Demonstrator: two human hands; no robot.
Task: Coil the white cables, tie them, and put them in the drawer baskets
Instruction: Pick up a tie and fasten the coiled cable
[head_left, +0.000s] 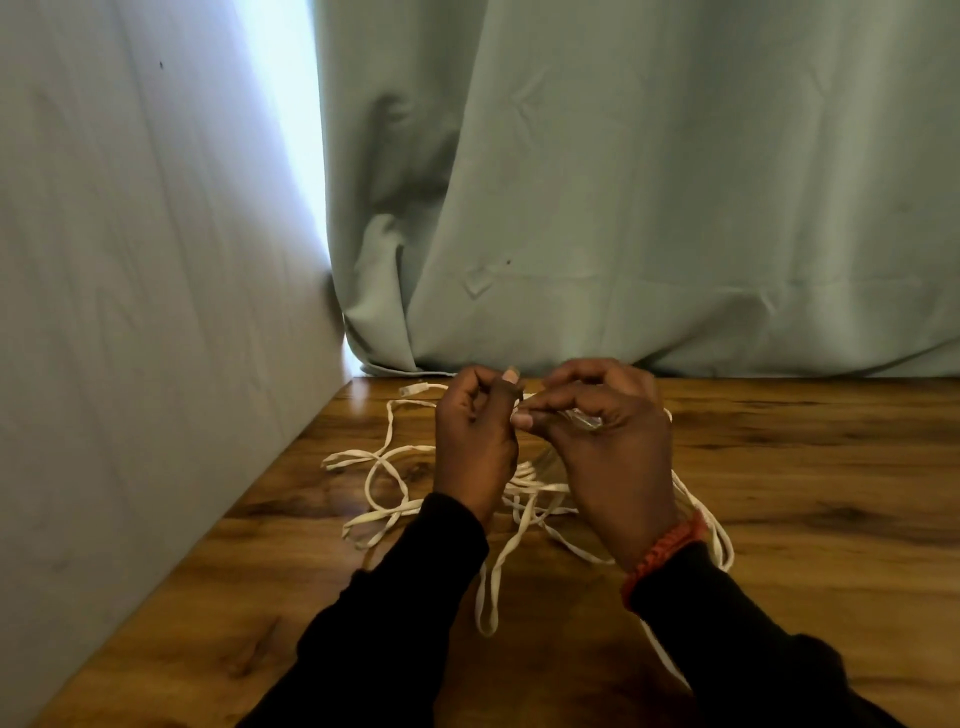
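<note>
A flat white cable (387, 470) lies in loose tangled loops on the wooden table (805, 467), spreading from the back left to the right front. One white plug end (413, 389) rests near the table's back edge. Both hands are raised just above the tangle, close together. My left hand (475, 441) has its fingers curled, the thumb pointing up. My right hand (608, 447) pinches a small clear piece with a bit of the cable between thumb and fingers. What the left fingers hold is hidden. No drawer or basket is in view.
A pale green curtain (649, 182) hangs along the table's back edge. A pale wall or panel (130, 312) runs along the left side of the table. Dark sleeves cover both forearms, and a red band sits on the right wrist.
</note>
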